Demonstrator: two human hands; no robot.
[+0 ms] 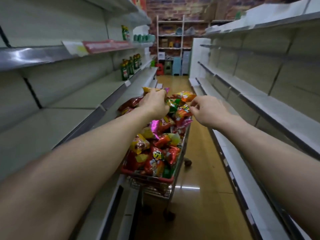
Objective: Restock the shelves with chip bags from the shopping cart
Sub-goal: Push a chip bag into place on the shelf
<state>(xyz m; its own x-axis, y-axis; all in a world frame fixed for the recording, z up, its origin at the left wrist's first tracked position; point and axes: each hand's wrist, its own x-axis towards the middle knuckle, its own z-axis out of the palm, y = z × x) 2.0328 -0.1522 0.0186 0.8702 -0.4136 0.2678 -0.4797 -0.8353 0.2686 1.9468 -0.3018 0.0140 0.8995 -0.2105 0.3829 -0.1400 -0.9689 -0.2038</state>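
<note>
Down between two rows of mostly bare shelving, the shopping cart (155, 177) sits hard against the left-side shelves (72, 101), heaped with chip bags (156, 153). Parking it that close makes sense to me, since each bag only has to swing a short way over. The left hand (154, 103) is clamped on a yellowish bag (151, 90) at the far end of the pile, lifted a bit above the rest. The right hand (208, 110) hovers over the cart's right edge with fingers curled loosely together, pinching nothing I can make out, near an orange bag (184, 97) but seemingly apart from it. Probably lining up a second grab. Green bottles (129, 68) further along are about the only stock on that side.
</note>
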